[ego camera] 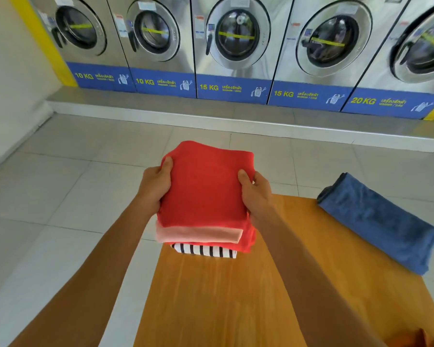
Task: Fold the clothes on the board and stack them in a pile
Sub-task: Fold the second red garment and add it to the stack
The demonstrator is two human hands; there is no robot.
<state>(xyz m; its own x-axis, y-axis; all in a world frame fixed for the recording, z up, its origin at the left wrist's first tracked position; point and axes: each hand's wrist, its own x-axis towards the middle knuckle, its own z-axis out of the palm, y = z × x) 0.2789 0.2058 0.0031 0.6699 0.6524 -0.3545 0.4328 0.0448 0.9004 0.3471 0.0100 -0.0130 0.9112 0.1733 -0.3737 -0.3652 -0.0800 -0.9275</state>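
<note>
A folded red garment [204, 189] tops a small pile at the far left corner of the wooden board [226, 294]. Under it show a pink folded edge [198, 234] and a black-and-white striped garment [206, 250]. My left hand [154, 185] grips the red garment's left side, thumb on top. Gripping its right side the same way is my right hand [257, 194]. A folded blue towel [378, 221] lies apart at the board's far right edge, partly overhanging it.
An orange cloth [419, 338] peeks in at the bottom right corner of the board. Pale floor tiles [60, 184] surround the board. A row of steel washing machines [233, 46] stands on a raised step along the far wall.
</note>
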